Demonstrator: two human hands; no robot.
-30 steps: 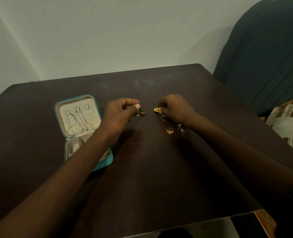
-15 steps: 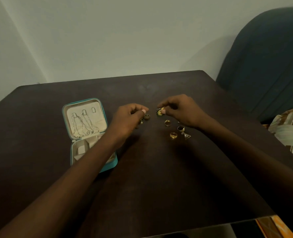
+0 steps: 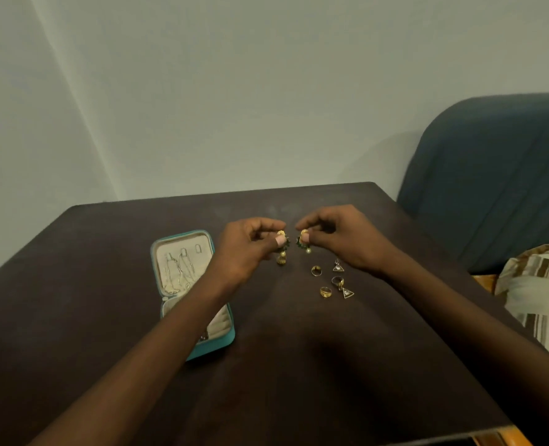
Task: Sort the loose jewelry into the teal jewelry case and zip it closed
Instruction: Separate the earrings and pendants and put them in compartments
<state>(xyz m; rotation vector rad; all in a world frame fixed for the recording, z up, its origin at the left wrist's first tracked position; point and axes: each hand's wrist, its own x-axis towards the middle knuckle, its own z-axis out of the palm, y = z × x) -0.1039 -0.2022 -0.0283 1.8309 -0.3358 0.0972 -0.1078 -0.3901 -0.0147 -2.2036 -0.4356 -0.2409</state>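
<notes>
I see the left hand (image 3: 247, 249) pinching a gold-and-green earring (image 3: 282, 249) between thumb and forefinger, raised above the desk (image 3: 299, 365). The right hand (image 3: 340, 239) pinches the matching earring (image 3: 302, 242) the same way, just beside the first. The teal jewelry case (image 3: 189, 291) lies open on the desk to the left, partly under the left forearm; chains (image 3: 178, 272) hang in its lid. Three rings (image 3: 326, 291) and two triangular earrings (image 3: 347, 293) lie loose on the desk, below the right hand.

Gold earring (image 3: 282, 249) pinched in each of two hands (image 3: 250, 249)
</notes>
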